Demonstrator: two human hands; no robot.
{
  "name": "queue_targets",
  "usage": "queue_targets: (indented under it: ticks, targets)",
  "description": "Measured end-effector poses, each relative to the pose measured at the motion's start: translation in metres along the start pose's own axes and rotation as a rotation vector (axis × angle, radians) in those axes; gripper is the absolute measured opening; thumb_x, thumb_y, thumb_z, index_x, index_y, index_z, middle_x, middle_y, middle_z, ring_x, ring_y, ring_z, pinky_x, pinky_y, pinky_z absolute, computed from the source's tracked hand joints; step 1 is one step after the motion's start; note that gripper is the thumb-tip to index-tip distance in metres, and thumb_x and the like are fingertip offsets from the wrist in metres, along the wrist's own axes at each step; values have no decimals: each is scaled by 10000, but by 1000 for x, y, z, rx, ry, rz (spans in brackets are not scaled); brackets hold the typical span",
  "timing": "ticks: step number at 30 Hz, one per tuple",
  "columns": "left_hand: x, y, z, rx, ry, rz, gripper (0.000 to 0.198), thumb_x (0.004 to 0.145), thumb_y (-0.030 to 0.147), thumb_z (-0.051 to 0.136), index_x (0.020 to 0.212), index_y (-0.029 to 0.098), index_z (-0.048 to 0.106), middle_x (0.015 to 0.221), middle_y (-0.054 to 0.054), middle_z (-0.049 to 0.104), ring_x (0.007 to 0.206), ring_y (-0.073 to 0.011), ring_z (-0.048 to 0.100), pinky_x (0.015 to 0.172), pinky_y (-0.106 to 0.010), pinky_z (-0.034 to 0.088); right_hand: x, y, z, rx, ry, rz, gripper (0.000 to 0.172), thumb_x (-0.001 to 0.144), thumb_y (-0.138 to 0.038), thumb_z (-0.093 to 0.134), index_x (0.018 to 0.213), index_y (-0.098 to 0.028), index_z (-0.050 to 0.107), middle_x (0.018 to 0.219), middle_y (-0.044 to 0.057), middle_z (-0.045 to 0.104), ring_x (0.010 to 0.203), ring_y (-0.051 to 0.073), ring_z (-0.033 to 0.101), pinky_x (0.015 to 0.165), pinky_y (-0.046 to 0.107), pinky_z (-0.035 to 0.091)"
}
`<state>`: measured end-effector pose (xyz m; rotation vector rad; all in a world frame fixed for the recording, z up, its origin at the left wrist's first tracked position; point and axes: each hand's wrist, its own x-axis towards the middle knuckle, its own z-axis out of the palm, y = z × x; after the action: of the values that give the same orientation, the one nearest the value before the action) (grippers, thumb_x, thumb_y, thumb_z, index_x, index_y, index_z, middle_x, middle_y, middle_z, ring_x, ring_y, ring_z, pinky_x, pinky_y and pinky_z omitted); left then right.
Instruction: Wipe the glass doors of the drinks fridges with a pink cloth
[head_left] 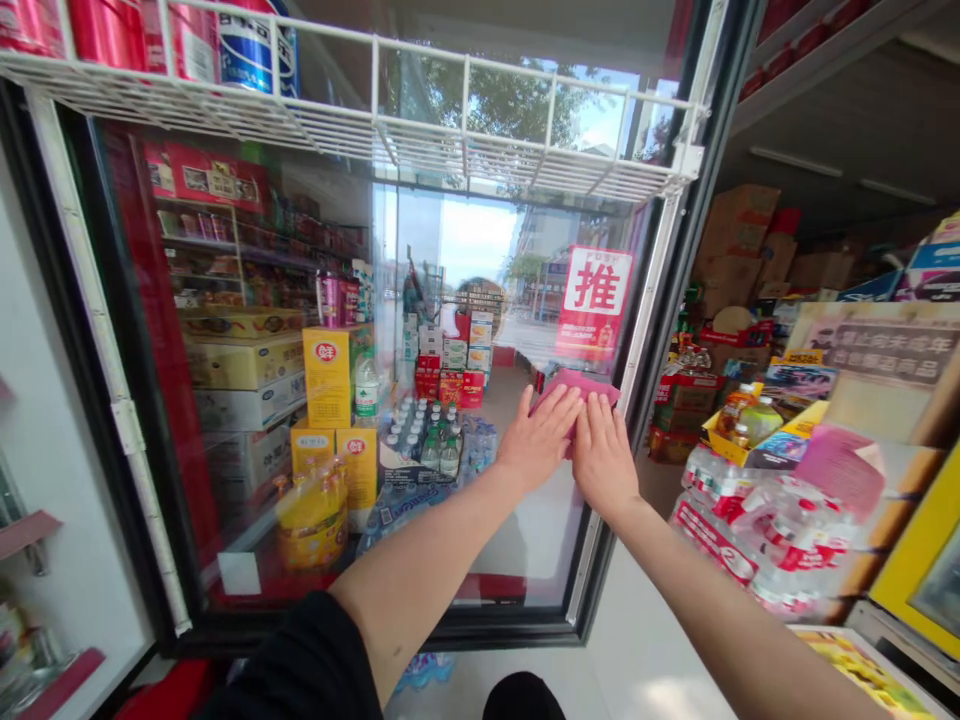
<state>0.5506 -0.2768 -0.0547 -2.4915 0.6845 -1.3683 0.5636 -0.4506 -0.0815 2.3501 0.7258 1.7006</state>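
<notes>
Both hands press a pink cloth flat against the glass door, below a red and white sticker. My left hand lies on the cloth's left part with its fingers extended. Right beside it, my right hand rests with its fingers stretched upward and held close together on the cloth. The fingertips of the two hands almost touch. Part of the cloth is hidden under the fingers.
A white wire rack crosses the upper door, with cans at its left end. The door has a black frame. Wrapped bottles and boxes stand to the right. Stacked goods show through or in the glass.
</notes>
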Motion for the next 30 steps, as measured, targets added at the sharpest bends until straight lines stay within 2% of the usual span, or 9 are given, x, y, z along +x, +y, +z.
queue_targets:
  ticks: [5, 10, 13, 22, 30]
  targets:
    - [-22, -18, 3, 18, -10, 13, 644, 1122, 399, 370, 1747, 255, 306, 1846, 9, 242, 1755, -230, 101, 1421, -638, 175, 1, -23, 9, 71, 45, 14, 722, 1052, -101, 488, 1728, 7, 258, 1733, 342, 393, 1713, 437, 204, 1285, 736, 382]
    - [-43, -44, 0, 27, -13, -2, 674, 1125, 427, 365, 1757, 220, 256, 1851, -3, 219, 1756, -229, 91, 1413, -653, 193, 14, -46, 10, 85, 50, -36, 656, 1050, -99, 495, 1682, 16, 357, 1702, 343, 443, 1715, 437, 190, 1275, 727, 400]
    - [-57, -60, -3, 32, -13, -15, 687, 1119, 440, 391, 1759, 232, 252, 1849, -6, 235, 1758, -232, 73, 1419, -653, 159, 23, -62, 10, 83, 56, -67, 619, 1049, -99, 506, 1644, 38, 406, 1684, 356, 458, 1718, 442, 161, 1279, 727, 397]
    - [-94, -109, -19, 42, -28, -68, 725, 1095, 458, 477, 1760, 256, 271, 1841, -38, 280, 1752, -253, 127, 1422, -650, 93, 50, -114, 13, 208, 94, -96, 687, 1045, -109, 500, 1706, -25, 333, 1731, 319, 414, 1729, 407, 148, 1301, 742, 365]
    - [-128, -149, -35, 51, -63, -140, 743, 1076, 456, 517, 1758, 283, 277, 1831, -47, 314, 1743, -271, 176, 1416, -661, 98, 79, -158, 13, 230, 118, -153, 665, 1044, -138, 519, 1684, -13, 385, 1681, 318, 490, 1704, 407, 228, 1295, 720, 373]
